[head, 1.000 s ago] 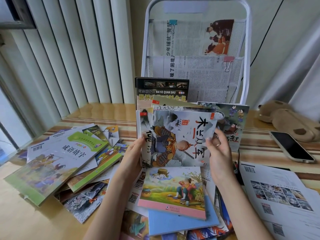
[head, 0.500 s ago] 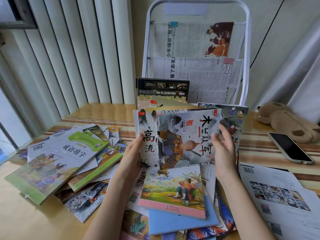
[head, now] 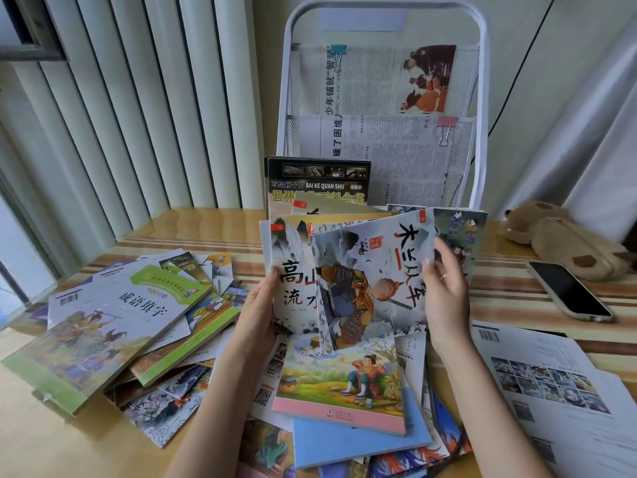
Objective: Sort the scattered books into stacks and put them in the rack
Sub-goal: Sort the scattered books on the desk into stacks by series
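Observation:
I hold a fanned bunch of thin picture books upright over the table. My left hand [head: 258, 305] grips the left edge of a grey book [head: 291, 267] with large red characters. My right hand [head: 446, 291] holds the right edge of the front book [head: 372, 270], which shows an armoured figure and tilts to the right. More books stand behind them, with a dark encyclopedia [head: 319, 182] at the back. The white mesh rack [head: 481, 98] rises behind, holding clipped newspapers. Loose books lie below and to the left, topped by a green-edged one [head: 103, 326] and a pink-edged one [head: 341, 384].
A phone [head: 568, 291] lies on the striped tablecloth at the right, with a brown plush toy [head: 565, 236] behind it. White printed sheets [head: 551, 381] cover the near right corner. Vertical blinds [head: 120, 115] close off the left side.
The front book has slid and tilted to the right, baring more of the grey book behind it. My right hand moved right with it; my left hand stayed.

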